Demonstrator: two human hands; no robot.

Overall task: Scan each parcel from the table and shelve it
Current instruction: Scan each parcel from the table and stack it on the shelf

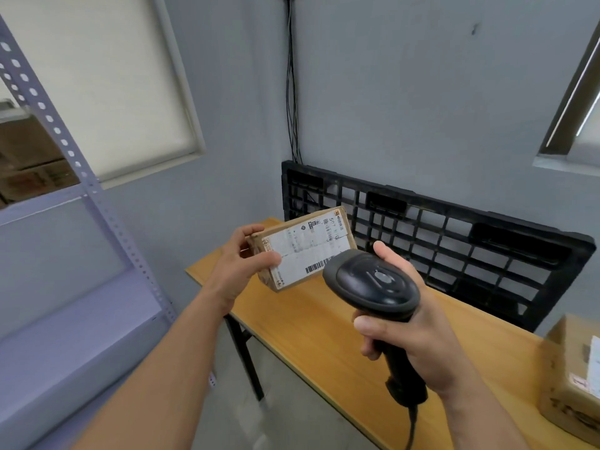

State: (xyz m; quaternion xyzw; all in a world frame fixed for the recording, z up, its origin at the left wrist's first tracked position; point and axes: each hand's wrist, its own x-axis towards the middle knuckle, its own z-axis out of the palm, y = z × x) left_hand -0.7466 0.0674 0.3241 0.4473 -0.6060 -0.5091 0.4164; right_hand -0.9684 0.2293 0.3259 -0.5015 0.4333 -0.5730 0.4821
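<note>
We are on the scan step: over the far end of the table (324, 336), beside the shelf rack (81, 303), the parcel (308, 248) is held up with its label towards us. Our right hand (412, 345) is wrapped round the handle of the scanner (373, 284), and our left hand (240, 264) grips the parcel's end, thumb on the label. Next, we judge, the scanner head needs steadying on the barcode (319, 265).

We see grey walls (406, 92), blind-covered window (107, 82) on L, black pallet (386, 203) leaning on wall behind wood counter (308, 326), lilac shelf rack (42, 206) at L.
</note>
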